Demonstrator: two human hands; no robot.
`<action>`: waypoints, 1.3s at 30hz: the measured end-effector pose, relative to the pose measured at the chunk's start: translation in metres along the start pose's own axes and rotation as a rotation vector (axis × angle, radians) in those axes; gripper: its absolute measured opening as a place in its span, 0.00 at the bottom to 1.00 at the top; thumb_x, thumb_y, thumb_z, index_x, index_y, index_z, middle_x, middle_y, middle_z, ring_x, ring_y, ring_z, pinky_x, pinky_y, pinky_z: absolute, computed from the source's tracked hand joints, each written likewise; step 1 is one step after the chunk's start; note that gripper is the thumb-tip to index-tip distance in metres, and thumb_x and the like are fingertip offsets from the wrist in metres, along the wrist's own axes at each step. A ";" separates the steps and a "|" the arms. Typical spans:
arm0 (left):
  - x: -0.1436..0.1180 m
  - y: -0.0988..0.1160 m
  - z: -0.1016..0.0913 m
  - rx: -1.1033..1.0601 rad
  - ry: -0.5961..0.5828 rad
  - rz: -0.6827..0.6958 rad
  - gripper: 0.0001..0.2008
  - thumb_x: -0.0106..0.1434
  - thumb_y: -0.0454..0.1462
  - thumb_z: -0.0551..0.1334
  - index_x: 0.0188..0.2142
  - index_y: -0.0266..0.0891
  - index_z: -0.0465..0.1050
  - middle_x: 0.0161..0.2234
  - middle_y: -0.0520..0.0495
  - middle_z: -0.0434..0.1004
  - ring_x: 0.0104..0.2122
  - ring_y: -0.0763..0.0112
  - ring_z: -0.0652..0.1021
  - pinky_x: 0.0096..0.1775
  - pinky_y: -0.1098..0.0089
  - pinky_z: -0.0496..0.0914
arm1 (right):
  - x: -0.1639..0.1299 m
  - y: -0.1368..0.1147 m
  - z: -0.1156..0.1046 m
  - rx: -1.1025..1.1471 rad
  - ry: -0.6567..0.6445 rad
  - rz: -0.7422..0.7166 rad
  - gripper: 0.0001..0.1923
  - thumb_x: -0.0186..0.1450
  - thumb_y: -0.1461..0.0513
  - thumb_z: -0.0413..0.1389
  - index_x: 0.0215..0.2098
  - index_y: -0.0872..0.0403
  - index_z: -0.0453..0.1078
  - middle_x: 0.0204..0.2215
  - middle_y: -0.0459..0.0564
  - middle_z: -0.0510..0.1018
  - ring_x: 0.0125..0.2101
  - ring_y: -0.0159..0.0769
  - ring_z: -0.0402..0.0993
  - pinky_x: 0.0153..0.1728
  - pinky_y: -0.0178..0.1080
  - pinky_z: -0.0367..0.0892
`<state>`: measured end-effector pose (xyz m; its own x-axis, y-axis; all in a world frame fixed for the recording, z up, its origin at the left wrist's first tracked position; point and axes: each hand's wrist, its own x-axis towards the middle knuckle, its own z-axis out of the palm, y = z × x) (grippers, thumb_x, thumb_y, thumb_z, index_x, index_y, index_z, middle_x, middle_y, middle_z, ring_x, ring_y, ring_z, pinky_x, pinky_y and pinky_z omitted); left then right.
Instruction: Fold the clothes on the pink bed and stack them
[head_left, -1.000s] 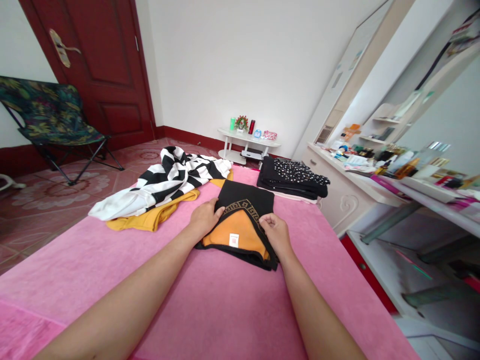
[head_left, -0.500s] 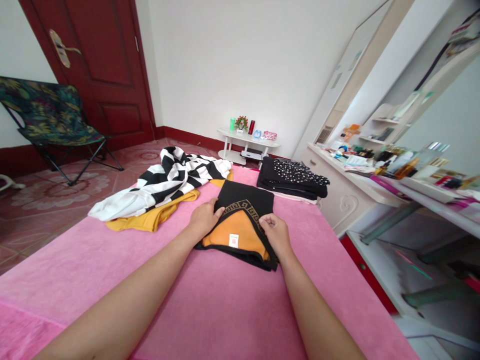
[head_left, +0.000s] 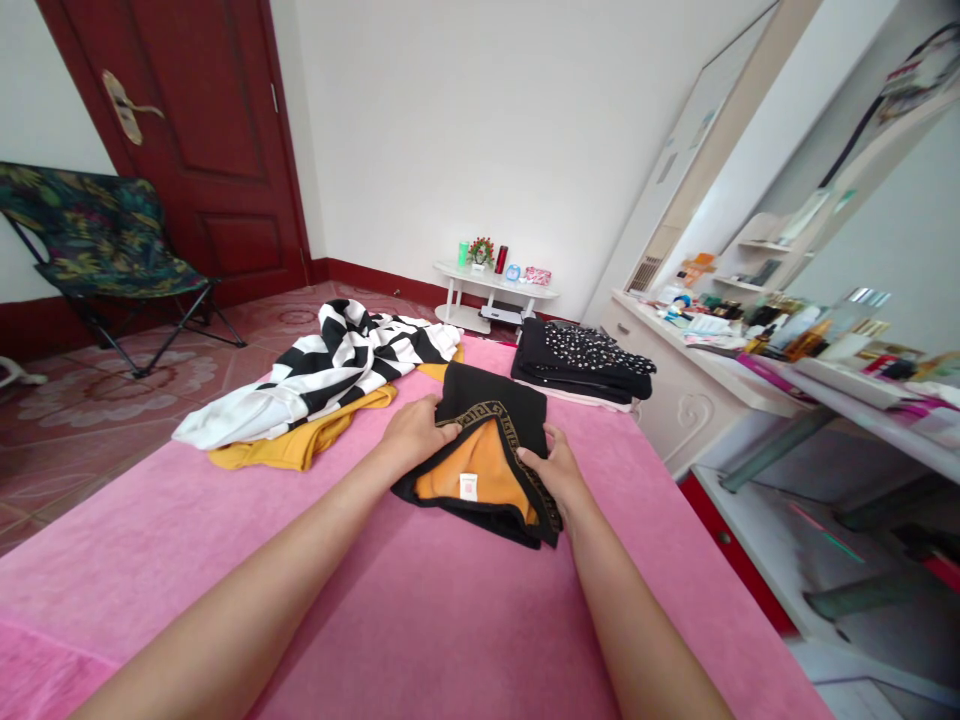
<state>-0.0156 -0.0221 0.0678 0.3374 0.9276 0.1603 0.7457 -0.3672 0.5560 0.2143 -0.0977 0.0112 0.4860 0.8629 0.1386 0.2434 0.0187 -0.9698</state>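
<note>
Nearest us, the pink bed (head_left: 420, 630) spreads wide across the lower middle of the frame, the most generous room for moving. At the centre lies the folded shirt (head_left: 476, 455), its near layers uneven, one corner poking out at lower right. Our left hand (head_left: 420, 432) and right hand (head_left: 553, 468) hold its sides, thumbs on the upper face, fingers at the edges; how much is tucked beneath, we cannot see. If we pull harder on one side, the folds could skew, and the slack neckline could bunch under our thumbs.

Right of the shirt, a strip of pink runs to the bed's edge, enough for our elbow to swing. At left of centre, the yellow cloth (head_left: 300, 440) and striped cloth (head_left: 356, 355) lie close by; a wide sweep left could snag them, and their far side sits near the bed's edge. Just beyond the shirt, upper right of centre, the stack (head_left: 581, 365) is near enough that a forward shove could knock its loose spotted layer askew.
</note>
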 end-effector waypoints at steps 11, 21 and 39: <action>-0.089 0.086 0.029 -0.269 -0.145 0.497 0.30 0.49 0.44 0.67 0.52 0.40 0.68 0.49 0.39 0.66 0.47 0.53 0.69 0.50 0.56 0.66 | -0.012 -0.057 -0.005 -0.056 -0.257 0.008 0.21 0.55 0.50 0.59 0.42 0.51 0.73 0.39 0.50 0.79 0.43 0.44 0.73 0.45 0.45 0.67; -0.066 0.082 0.035 -0.640 -0.050 0.511 0.09 0.61 0.34 0.56 0.38 0.41 0.75 0.42 0.46 0.76 0.43 0.64 0.75 0.48 0.64 0.69 | -0.010 -0.039 -0.004 0.153 -0.115 0.091 0.13 0.46 0.59 0.62 0.29 0.55 0.72 0.23 0.44 0.77 0.25 0.36 0.73 0.27 0.36 0.66; 0.002 -0.016 0.063 0.078 0.049 0.228 0.14 0.57 0.34 0.58 0.43 0.41 0.75 0.48 0.44 0.71 0.48 0.57 0.69 0.50 0.62 0.64 | -0.018 -0.043 0.008 0.123 -0.088 -0.050 0.08 0.50 0.62 0.59 0.30 0.54 0.72 0.26 0.43 0.77 0.28 0.36 0.71 0.30 0.35 0.65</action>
<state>0.0091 -0.0190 0.0078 0.4756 0.8214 0.3149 0.6962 -0.5702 0.4361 0.1879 -0.1099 0.0486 0.3995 0.8999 0.1748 0.1580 0.1203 -0.9801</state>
